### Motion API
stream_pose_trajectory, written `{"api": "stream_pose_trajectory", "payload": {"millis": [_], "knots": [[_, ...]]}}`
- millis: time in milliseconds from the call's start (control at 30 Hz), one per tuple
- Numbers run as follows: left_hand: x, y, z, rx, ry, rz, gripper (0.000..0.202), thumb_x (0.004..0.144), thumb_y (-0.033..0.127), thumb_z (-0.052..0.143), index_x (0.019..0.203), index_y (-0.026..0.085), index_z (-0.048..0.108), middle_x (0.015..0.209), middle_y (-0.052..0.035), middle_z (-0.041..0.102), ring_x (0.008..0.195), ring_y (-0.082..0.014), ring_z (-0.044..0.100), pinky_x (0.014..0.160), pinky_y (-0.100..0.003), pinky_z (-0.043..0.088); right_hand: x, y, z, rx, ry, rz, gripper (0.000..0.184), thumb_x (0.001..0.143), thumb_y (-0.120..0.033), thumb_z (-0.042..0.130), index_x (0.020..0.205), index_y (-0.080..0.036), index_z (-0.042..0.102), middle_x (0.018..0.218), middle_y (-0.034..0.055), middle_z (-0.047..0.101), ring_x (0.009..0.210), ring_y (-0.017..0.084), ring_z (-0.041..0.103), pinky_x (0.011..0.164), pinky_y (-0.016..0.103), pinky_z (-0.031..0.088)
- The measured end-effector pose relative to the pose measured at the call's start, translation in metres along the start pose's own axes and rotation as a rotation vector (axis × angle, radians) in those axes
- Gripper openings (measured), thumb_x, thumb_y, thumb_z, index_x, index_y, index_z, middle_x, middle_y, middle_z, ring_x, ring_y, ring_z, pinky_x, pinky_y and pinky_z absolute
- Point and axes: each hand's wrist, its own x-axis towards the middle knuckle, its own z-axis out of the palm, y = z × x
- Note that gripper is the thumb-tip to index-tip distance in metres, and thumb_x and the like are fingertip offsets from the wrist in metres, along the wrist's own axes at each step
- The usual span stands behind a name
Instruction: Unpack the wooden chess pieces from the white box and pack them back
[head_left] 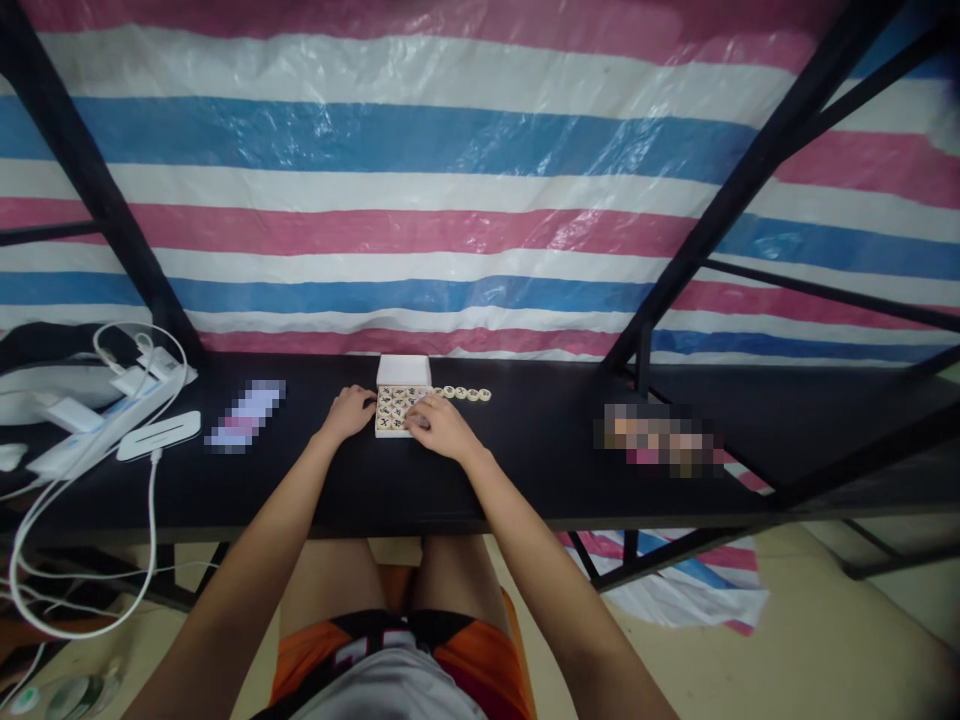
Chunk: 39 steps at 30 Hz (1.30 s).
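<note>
A white box (pixel 388 434) full of round Chinese chess pieces (pixel 385 408) with dark characters sits on the black table in front of me. Its white lid (pixel 404 370) is behind it. My left hand (pixel 351 412) rests at the box's left side, fingers apart, with the thumb side at its edge. Over the right part of the box, my right hand (pixel 444 427) bends its fingers down, closed on a chess piece among the others; the fingertips partly hide it. A row of several more pieces (pixel 472 394) runs to the right, just beyond this hand.
On the black table (pixel 540 470), a blurred-out phone-like object (pixel 246 415) lies left, and a pixelated item (pixel 660 438) right. A power strip (pixel 112 410), white cables and a white charging pad (pixel 160 435) crowd the far left. Black metal posts (pixel 705 220) stand before a striped plastic sheet (pixel 420 140).
</note>
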Motion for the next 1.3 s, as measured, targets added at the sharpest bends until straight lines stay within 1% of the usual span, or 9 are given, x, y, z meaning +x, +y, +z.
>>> {"api": "stream_pose_trajectory", "payload": {"millis": [133, 267, 367, 500, 667, 867, 1033, 1167, 1300], "knots": [[0.001, 0.000, 0.000, 0.001, 0.002, -0.007, 0.034, 0.087, 0.034, 0.046, 0.111, 0.022, 0.067, 0.114, -0.0096, 0.061, 0.107, -0.0275, 0.054, 0.093, -0.038, 0.042, -0.001, -0.005, 0.003, -0.013, -0.025, -0.014, 0.014, 0.085, -0.027, 0.056, 0.088, -0.020, 0.067, 0.090, 0.0059, 0.062, 0.094, 0.020, 0.055, 0.094, 0.033, 0.038], [0.002, -0.001, 0.001, 0.001, 0.003, -0.007, 0.034, 0.087, 0.034, 0.047, 0.111, 0.023, 0.067, 0.114, -0.0095, 0.061, 0.107, -0.0270, 0.053, 0.093, -0.038, 0.042, -0.001, 0.004, 0.003, -0.036, 0.045, 0.073, 0.015, 0.084, -0.027, 0.057, 0.091, -0.019, 0.068, 0.093, 0.0073, 0.063, 0.096, 0.022, 0.054, 0.093, 0.035, 0.039], [0.003, -0.003, 0.003, -0.002, 0.000, -0.005, 0.034, 0.087, 0.034, 0.046, 0.111, 0.023, 0.067, 0.115, -0.0093, 0.061, 0.108, -0.0271, 0.053, 0.093, -0.038, 0.042, 0.001, 0.008, 0.004, -0.026, 0.017, 0.133, 0.014, 0.083, -0.026, 0.059, 0.091, -0.021, 0.069, 0.092, 0.0065, 0.065, 0.092, 0.021, 0.056, 0.091, 0.037, 0.039], [0.004, -0.004, 0.003, 0.002, 0.000, 0.000, 0.036, 0.087, 0.036, 0.045, 0.112, 0.022, 0.066, 0.113, -0.0098, 0.061, 0.107, -0.0274, 0.053, 0.094, -0.038, 0.042, 0.002, 0.010, 0.005, 0.015, -0.006, 0.172, 0.013, 0.081, -0.026, 0.062, 0.091, -0.021, 0.069, 0.092, 0.0049, 0.065, 0.090, 0.019, 0.058, 0.085, 0.032, 0.042], [0.004, -0.004, 0.003, 0.006, -0.003, 0.002, 0.035, 0.087, 0.036, 0.045, 0.112, 0.023, 0.067, 0.113, -0.0093, 0.061, 0.108, -0.0268, 0.053, 0.094, -0.037, 0.042, 0.000, 0.012, 0.006, 0.079, 0.005, 0.189, 0.013, 0.082, -0.018, 0.056, 0.088, -0.020, 0.068, 0.088, 0.0029, 0.063, 0.082, 0.015, 0.058, 0.080, 0.027, 0.043], [0.004, -0.003, 0.003, 0.007, 0.002, 0.000, 0.035, 0.087, 0.035, 0.046, 0.112, 0.023, 0.067, 0.114, -0.0092, 0.061, 0.108, -0.0273, 0.053, 0.093, -0.038, 0.042, 0.000, 0.013, 0.009, 0.079, 0.045, 0.201, 0.013, 0.079, -0.029, 0.066, 0.088, -0.021, 0.068, 0.095, 0.0047, 0.063, 0.095, 0.019, 0.055, 0.090, 0.033, 0.041], [0.003, -0.004, 0.004, 0.005, 0.012, 0.007, 0.035, 0.087, 0.035, 0.046, 0.112, 0.022, 0.067, 0.113, -0.0100, 0.061, 0.106, -0.0278, 0.054, 0.093, -0.038, 0.043, 0.002, 0.014, 0.012, 0.077, 0.038, 0.241, 0.009, 0.077, -0.027, 0.068, 0.083, -0.021, 0.066, 0.085, 0.0031, 0.066, 0.087, 0.019, 0.056, 0.084, 0.032, 0.041], [0.003, -0.004, 0.003, 0.005, 0.004, 0.004, 0.035, 0.087, 0.035, 0.045, 0.112, 0.022, 0.066, 0.113, -0.0097, 0.061, 0.107, -0.0276, 0.054, 0.093, -0.039, 0.042, 0.002, 0.017, 0.007, 0.127, 0.164, 0.235, 0.007, 0.078, -0.025, 0.062, 0.083, -0.021, 0.064, 0.087, 0.0031, 0.065, 0.087, 0.019, 0.056, 0.086, 0.033, 0.041], [0.003, -0.002, 0.001, 0.003, -0.008, -0.003, 0.035, 0.087, 0.035, 0.046, 0.112, 0.021, 0.066, 0.114, -0.0101, 0.061, 0.108, -0.0281, 0.053, 0.093, -0.039, 0.042, -0.005, 0.035, -0.007, 0.112, 0.344, 0.410, 0.010, 0.078, -0.026, 0.058, 0.084, -0.020, 0.062, 0.086, 0.0040, 0.063, 0.084, 0.019, 0.056, 0.081, 0.031, 0.042]]}}
